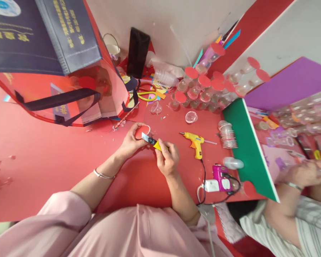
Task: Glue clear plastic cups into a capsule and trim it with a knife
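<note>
Fingers [139, 140] of left hand [131, 142] curl closed around red-lidded cup [142, 131]; right hand [167, 159] grips yellow knife [153, 141], blade at cup's rim. Bag [56, 64] at 10 o'clock. Glue gun [194, 140] at 3 o'clock, charger [221, 177] beyond. Cup: small, clear, mid-table [42, 160]. Forearms angled inward, wrists low.
</note>
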Motion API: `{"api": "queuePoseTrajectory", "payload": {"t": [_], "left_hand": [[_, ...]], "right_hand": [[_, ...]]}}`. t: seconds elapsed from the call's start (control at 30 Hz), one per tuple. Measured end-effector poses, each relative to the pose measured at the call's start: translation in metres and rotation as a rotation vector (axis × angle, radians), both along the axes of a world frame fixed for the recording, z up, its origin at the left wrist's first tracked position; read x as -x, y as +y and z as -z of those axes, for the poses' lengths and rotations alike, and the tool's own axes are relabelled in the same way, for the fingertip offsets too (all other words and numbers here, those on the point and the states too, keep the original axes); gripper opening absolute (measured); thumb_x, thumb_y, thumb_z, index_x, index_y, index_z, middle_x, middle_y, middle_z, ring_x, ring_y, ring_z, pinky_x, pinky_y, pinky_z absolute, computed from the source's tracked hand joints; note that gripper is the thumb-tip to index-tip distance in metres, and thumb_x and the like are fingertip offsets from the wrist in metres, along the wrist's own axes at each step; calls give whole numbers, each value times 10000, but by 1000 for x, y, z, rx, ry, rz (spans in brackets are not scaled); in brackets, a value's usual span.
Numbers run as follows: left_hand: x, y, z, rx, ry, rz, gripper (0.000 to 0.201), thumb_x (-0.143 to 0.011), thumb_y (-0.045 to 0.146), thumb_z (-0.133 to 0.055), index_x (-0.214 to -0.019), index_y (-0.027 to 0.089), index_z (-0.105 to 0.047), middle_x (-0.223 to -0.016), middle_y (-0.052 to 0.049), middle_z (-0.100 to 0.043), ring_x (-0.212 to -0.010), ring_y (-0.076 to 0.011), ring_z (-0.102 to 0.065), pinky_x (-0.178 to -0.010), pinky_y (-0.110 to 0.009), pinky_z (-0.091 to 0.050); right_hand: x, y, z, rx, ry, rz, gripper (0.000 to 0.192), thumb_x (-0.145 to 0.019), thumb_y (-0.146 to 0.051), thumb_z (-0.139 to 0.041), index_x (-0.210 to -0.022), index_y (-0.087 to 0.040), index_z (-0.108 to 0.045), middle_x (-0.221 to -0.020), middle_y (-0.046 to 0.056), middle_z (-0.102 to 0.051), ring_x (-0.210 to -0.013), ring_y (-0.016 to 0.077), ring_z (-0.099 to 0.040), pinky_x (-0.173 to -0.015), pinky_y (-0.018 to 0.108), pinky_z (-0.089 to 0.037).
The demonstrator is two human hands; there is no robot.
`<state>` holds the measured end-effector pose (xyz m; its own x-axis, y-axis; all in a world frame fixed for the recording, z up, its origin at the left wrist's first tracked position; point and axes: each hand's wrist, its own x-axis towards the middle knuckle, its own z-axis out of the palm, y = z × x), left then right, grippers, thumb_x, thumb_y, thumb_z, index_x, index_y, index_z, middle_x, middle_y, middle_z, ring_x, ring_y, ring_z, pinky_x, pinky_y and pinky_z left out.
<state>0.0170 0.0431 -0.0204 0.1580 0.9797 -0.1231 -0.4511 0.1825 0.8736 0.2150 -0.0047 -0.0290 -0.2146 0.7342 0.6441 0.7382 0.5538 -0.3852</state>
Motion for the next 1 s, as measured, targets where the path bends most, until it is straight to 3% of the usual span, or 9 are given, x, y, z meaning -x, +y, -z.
{"api": "queuePoseTrajectory", "payload": {"t": [0.33,0.6,0.83,1.0], "left_hand": [[3,0,-8,11,-56,79,604,-740,325,-948,-1174,215,-542,-998,-47,-792,-589,-153,-706,-546,-275,-580],[6,1,-4,12,-57,107,589,-741,322,-925,-1185,221,-552,-987,-59,-803,-550,-165,-713,-447,-218,-459],[6,1,-2,12,-81,136,588,-751,308,-904,-1218,218,-558,-895,-47,-797,-525,-175,-712,-430,-218,-445],[7,0,-10,31,-99,142,569,-778,296,-889,-1220,216,-540,-858,-38,-788,-522,-190,-720,-411,-216,-435]], "right_hand": [[2,2,-3,-27,-17,22,540,-1073,-271,-613,-1606,-298,-531,-1123,105,-694,-991,225,-688,-883,360,-578],[-1,3,0,-29,-12,43,560,-1072,-286,-612,-1623,-328,-518,-1130,105,-692,-993,233,-697,-873,365,-582],[-1,2,-1,-48,-19,58,580,-1068,-277,-625,-1631,-336,-502,-1128,106,-684,-994,230,-698,-861,362,-588],[-7,4,7,-33,15,92,515,-1057,-297,-644,-1568,-313,-590,-1119,109,-689,-995,227,-705,-881,370,-602]]}}
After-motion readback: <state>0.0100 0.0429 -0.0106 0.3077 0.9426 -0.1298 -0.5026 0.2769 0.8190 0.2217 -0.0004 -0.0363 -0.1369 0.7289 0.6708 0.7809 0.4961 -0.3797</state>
